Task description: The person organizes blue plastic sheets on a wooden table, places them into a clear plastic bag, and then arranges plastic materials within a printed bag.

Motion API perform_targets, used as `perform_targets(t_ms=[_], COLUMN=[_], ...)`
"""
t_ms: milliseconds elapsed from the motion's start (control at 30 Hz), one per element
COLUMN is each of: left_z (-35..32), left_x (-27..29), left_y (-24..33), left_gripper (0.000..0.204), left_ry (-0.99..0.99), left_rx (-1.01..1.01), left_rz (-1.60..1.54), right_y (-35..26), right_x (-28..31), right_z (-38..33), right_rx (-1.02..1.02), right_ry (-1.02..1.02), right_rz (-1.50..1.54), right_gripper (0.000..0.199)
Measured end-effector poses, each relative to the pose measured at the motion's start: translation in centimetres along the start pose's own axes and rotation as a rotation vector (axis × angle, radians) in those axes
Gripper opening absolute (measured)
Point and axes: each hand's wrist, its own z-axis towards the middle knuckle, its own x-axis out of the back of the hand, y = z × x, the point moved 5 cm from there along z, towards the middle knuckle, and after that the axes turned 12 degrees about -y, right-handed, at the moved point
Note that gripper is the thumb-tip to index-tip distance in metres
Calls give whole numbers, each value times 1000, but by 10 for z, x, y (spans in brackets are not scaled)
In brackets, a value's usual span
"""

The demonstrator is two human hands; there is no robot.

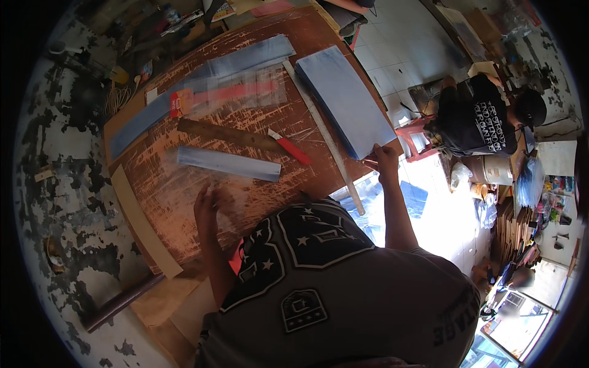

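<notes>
My right hand [384,162] pinches the near corner of a thick stack of blue-grey sheets [346,101] at the table's right side. Whether it grips one sheet or several is hard to tell. My left hand [207,201] hovers at the near part of the scratched brown table [165,202], fingers apart and holding nothing. Just beyond it lies a narrow blue-grey strip [230,164]. A dark brown wooden strip [230,135] rests behind that. Against its right end is a red-handled knife [293,150] with a pale blade.
A long metal ruler [322,126] runs beside the stack and past the near edge. Blue-grey sheets [245,55] and clear plastic [239,92] lie at the back. A tan strip [141,221] lines the left edge. Another person [475,116] sits at the right, by a red stool [416,140].
</notes>
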Motion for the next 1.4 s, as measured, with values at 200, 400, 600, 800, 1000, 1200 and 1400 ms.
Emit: perform_targets(t_ms=[200,400,600,800,1000,1200,1400], left_z=[-7,-8,-8,-5,1,-3,-15], left_x=[0,-5,-8,-11,-9,3,16], left_y=[7,7,17,18,19,24,-1], left_gripper=[51,51,47,48,47,41,42], left_ry=[10,25,58,33,26,111,131], left_rx=[-17,1,-23,-35,-18,-53,-165], left_rz=[20,28,39,49,98,319,620], right_y=[-2,-3,-10,23,26,-30,-77], right_x=[-21,-34,-41,-23,-12,-22,-64], right_z=[-14,-9,-6,14,7,-18,-39], right_rx=[-70,393,331,277,129,234,459], right_ry=[106,12,37,25,-99,348,519], right_rz=[-148,-1101,-1046,-474,-612,-238,-794], right_gripper=[33,29,28,27,36,53,59])
